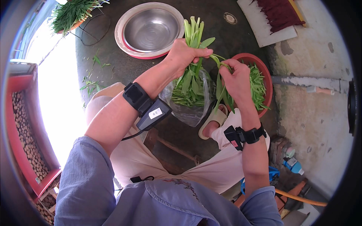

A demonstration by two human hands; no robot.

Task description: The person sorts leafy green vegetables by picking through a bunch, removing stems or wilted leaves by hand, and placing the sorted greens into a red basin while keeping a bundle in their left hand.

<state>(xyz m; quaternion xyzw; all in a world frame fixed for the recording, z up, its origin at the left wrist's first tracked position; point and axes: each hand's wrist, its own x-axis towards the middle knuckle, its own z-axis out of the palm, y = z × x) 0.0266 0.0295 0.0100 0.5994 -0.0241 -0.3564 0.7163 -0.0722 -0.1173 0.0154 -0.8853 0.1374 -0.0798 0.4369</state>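
Observation:
My left hand (189,55) is closed around a bunch of leafy green stems (194,31), cut ends up and leaves hanging down. Close to its right, my right hand (234,76) pinches a few leafy stems (222,87) that reach across to the left thumb. Below the bunch, a clear plastic bag (195,115) lies open with more greens (188,96) in it. Behind my right hand stands a round red-brown basin (268,90) holding loose green leaves (256,87). Part of that basin is hidden by my right hand and wrist.
A steel bowl (152,29) sits inside a larger pale-rimmed basin (120,36) at the top. Leaf scraps (92,84) lie on the floor at left. Top left, long greens (70,14) rest over a wire stand (96,31). A wall (314,113) with a pipe (308,82) bounds the right.

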